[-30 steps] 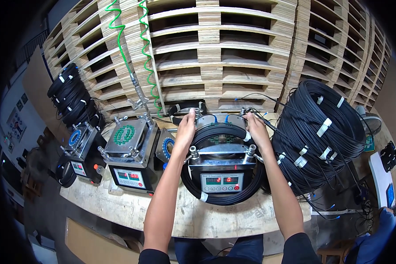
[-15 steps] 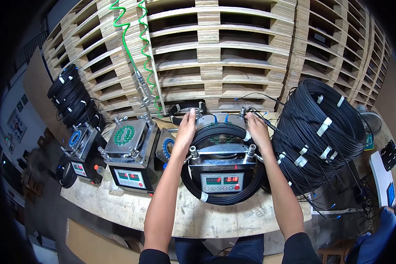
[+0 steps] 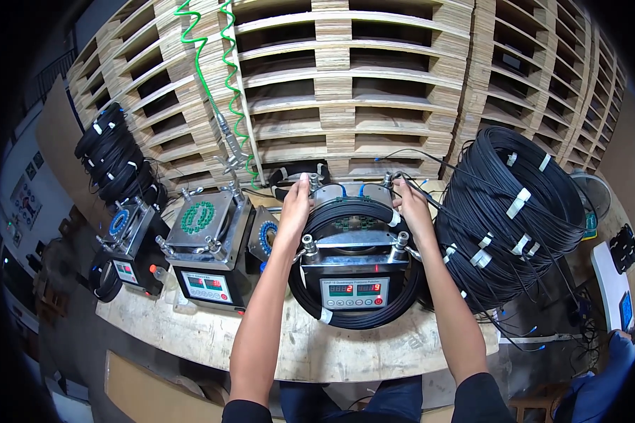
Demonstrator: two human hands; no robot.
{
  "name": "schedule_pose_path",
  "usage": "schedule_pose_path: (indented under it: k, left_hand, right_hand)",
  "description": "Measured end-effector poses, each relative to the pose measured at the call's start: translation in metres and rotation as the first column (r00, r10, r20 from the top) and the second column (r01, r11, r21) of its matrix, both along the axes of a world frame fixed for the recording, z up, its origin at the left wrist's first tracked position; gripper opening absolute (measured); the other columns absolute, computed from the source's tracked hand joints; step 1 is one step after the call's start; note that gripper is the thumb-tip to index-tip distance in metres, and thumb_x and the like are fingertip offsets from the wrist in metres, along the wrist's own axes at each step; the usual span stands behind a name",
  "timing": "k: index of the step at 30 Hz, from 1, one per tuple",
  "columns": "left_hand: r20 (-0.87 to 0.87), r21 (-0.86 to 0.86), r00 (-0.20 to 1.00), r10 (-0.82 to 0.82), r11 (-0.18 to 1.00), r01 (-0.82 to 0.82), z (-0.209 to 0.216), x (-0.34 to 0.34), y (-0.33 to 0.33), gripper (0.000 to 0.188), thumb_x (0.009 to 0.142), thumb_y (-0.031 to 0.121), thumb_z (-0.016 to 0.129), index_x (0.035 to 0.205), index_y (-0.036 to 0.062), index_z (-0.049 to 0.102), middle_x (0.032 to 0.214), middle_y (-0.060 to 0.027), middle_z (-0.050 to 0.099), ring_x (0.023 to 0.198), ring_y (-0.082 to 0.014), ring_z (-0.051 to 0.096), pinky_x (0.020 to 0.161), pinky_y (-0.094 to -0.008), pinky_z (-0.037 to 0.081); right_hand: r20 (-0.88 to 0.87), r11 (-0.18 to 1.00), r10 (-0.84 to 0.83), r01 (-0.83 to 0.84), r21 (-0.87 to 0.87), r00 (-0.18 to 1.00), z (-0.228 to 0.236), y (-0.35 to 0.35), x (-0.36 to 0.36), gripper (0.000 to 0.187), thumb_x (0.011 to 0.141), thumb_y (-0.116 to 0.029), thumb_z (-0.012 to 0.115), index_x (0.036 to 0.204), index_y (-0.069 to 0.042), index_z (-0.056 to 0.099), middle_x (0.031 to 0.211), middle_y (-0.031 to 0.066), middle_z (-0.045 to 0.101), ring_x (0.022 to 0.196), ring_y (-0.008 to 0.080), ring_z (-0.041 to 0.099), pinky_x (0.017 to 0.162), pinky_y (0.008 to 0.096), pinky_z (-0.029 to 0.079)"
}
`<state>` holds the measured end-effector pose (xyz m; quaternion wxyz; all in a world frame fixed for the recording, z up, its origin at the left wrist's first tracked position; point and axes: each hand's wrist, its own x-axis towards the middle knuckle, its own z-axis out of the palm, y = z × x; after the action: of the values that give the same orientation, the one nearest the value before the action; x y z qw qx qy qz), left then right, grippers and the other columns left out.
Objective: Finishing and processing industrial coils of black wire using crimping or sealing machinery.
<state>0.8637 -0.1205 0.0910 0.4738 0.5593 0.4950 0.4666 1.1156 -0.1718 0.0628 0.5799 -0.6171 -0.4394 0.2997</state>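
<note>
A polishing machine [image 3: 316, 266] with a metal top and a red-lit display panel [image 3: 355, 291] stands in front of me. A coil of black cable [image 3: 363, 321] is looped around it, tied with white tape. Blue-ended leads reach the back of its top plate. My left hand [image 3: 296, 204] is closed at the rear left clamp post [image 3: 315, 181], thumb pointing up. At the rear right clamp post [image 3: 389, 180], my right hand [image 3: 413, 206] has its thumb and fingers bent around it. The fingertips of both hands are partly hidden.
Two similar machines [image 3: 203, 257] [image 3: 125, 233] stand to the left. A big stack of black cable coils [image 3: 466, 190] rises at the right, another stack [image 3: 113, 155] at the far left. Green spiral hoses [image 3: 203, 63] hang before wooden pallets [image 3: 335, 92]. A person's blue sleeve [image 3: 600, 384] shows lower right.
The reading on the middle machine's display has changed. Both hands stay at the rear posts, with only slight shifts of the fingers.
</note>
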Motion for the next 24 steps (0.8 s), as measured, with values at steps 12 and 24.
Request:
schedule_pose_path:
  k: [12, 24]
  left_hand:
    - [-0.102, 0.001, 0.995, -0.024, 1.000, 0.024, -0.005, -0.006, 0.007, 0.080, 0.102, 0.063, 0.039, 0.142, -0.0061, 0.048, 0.131, -0.0224, 0.060, 0.115, -0.0264, 0.058, 0.097, -0.0361, 0.045]
    - [-0.013, 0.023, 1.000, -0.006, 1.000, 0.006, -0.013, -0.008, 0.013, 0.071, 0.103, 0.054, 0.047, 0.144, -0.0042, 0.046, 0.122, -0.0165, 0.063, 0.089, -0.0178, 0.060, 0.086, -0.0317, 0.049]
  right_hand:
    - [0.092, 0.999, 0.037, -0.037, -0.005, 0.995, 0.002, 0.002, -0.003, 0.057, 0.106, -0.051, 0.041, 0.128, -0.006, 0.067, 0.099, 0.0063, 0.072, 0.070, 0.0152, 0.056, 0.073, 0.0275, 0.048]
    - [0.071, 0.998, -0.012, 0.016, -0.064, 0.997, 0.009, -0.002, -0.009, 0.056, 0.105, -0.051, 0.044, 0.126, -0.005, 0.067, 0.080, 0.0059, 0.064, 0.071, 0.0123, 0.055, 0.068, 0.0272, 0.046]
